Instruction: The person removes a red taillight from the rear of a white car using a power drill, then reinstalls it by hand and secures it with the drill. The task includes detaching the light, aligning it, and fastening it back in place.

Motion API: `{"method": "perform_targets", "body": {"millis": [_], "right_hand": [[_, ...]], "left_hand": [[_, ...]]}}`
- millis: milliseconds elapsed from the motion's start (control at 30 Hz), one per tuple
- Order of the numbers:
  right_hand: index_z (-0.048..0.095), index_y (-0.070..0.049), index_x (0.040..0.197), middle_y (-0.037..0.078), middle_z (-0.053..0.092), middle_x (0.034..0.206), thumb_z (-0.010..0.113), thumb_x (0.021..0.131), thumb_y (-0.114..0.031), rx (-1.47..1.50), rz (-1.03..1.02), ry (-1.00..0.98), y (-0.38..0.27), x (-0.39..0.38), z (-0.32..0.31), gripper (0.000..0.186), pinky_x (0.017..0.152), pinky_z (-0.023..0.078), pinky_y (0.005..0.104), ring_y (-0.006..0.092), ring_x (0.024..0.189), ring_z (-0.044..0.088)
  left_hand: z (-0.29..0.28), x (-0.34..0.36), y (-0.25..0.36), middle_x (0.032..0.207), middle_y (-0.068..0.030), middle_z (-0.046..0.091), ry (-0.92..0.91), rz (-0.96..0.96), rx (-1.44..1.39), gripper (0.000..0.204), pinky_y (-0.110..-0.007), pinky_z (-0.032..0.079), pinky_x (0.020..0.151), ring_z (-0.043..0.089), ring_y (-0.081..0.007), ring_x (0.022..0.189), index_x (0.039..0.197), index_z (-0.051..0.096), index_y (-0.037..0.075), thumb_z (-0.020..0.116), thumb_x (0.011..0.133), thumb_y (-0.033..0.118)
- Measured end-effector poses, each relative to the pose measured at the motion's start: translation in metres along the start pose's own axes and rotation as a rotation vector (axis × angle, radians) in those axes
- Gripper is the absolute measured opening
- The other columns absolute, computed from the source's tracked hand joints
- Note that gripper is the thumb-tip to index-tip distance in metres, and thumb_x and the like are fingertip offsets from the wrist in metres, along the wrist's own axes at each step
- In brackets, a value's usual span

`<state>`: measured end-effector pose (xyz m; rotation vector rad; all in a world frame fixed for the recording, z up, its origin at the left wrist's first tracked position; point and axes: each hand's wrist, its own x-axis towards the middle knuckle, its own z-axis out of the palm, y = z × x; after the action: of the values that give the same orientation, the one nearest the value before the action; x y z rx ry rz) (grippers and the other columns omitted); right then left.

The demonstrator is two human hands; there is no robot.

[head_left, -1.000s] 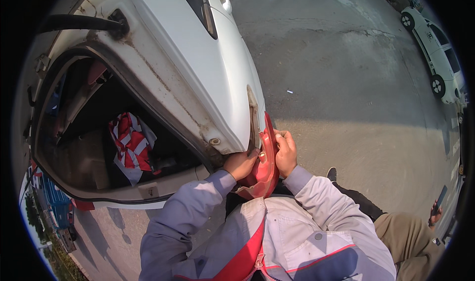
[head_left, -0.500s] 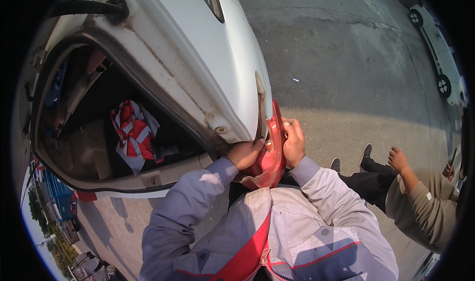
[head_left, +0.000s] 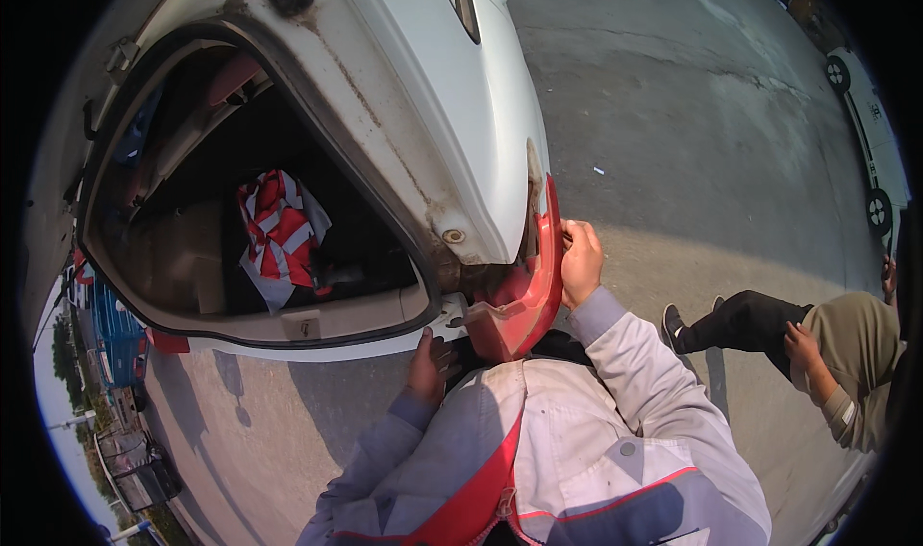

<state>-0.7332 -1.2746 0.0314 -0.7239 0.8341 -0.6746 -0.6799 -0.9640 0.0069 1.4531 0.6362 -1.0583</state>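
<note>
A red tail light (head_left: 524, 310) sits at the rear corner of the white car (head_left: 471, 133), its upper end against the body and a narrow gap along its inner side. On its outer edge, my right hand (head_left: 582, 262) grips with bent fingers, the fingertips partly behind the lamp. My left hand (head_left: 430, 368) is below the corner of the trunk opening, apart from the lamp, thumb raised and fingers loosely spread with nothing seen in them. Part of that hand lies in shadow near the bumper.
The open trunk (head_left: 317, 327) holds a red and silver-striped cloth (head_left: 279, 224). At the right, a person (head_left: 832, 354) in black trousers stands close by. Another white car (head_left: 870, 133) is parked at the far right. A blue vehicle (head_left: 117, 344) stands at the left.
My left hand has come off the inner side of the tail light and moved down and left. The lamp now sits closer to the car body. My right hand still holds its outer edge.
</note>
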Motion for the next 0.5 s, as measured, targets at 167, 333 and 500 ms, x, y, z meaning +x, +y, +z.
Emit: {"method": "perform_targets", "body": {"millis": [167,333,500], "right_hand": [[0.057,-0.001,0.106,0.010,0.067,0.097,0.048,0.106,-0.017,0.065,-0.020,-0.030,0.018,0.020,0.008,0.018,0.086,0.055,0.0336,0.0200,0.091,0.067],[0.058,-0.001,0.097,0.007,0.061,0.091,0.054,0.100,-0.017,0.058,-0.053,0.071,0.024,0.034,0.013,0.016,0.080,0.049,0.0312,0.0157,0.085,0.057],[0.058,-0.001,0.100,0.008,0.066,0.093,0.051,0.105,-0.016,0.091,-0.047,0.076,0.025,0.034,0.015,0.017,0.080,0.053,0.0324,0.0178,0.084,0.064]], "left_hand": [[0.016,0.026,-0.004,0.150,-0.0241,0.051,-0.352,-0.087,-0.019,0.095,-0.057,0.032,0.116,0.049,-0.0387,0.136,0.158,0.031,0.005,0.049,0.096,0.074],[0.038,0.003,-0.004,0.155,-0.0247,0.043,-0.304,-0.076,-0.098,0.089,-0.066,0.027,0.117,0.046,-0.0413,0.138,0.162,0.027,0.020,0.052,0.095,0.072],[0.051,0.008,-0.005,0.158,-0.0250,0.036,-0.405,-0.190,-0.529,0.095,-0.060,0.032,0.120,0.042,-0.0424,0.143,0.160,0.022,0.003,0.059,0.096,0.062]]}}
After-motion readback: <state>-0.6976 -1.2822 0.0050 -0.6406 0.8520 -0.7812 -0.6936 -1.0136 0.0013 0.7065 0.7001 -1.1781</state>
